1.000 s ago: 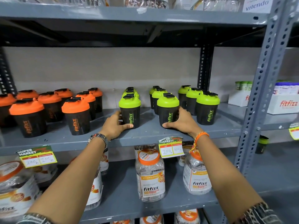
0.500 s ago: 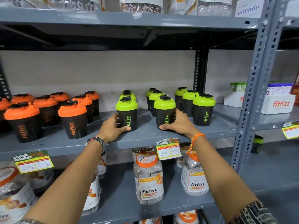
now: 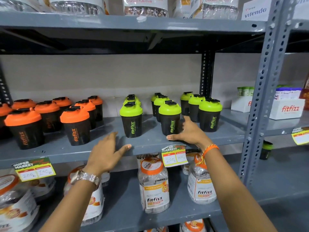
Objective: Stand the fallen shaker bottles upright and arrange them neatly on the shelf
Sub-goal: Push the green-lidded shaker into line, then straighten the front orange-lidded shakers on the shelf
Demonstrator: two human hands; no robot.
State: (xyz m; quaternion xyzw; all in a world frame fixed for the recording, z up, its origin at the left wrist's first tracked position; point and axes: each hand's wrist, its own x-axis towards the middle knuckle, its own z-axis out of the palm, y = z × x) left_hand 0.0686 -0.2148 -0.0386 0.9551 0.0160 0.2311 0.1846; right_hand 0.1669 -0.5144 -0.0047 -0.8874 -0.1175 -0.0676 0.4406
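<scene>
Green-lidded shaker (image 3: 169, 119) — beside right hand (image 3: 189, 133) fingers

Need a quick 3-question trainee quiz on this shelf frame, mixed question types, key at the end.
1. True or false: the left hand is gripping the front green-lidded shaker.
2. Multiple choice: the right hand is open beside which item? A) an orange-lidded shaker B) the middle front green-lidded shaker C) the fitfizz jar on the lower shelf
3. Fill in: every shaker on the middle shelf stands ____.

Key: 1 false, it is open, off the shaker; 2 B; 3 upright.
</scene>
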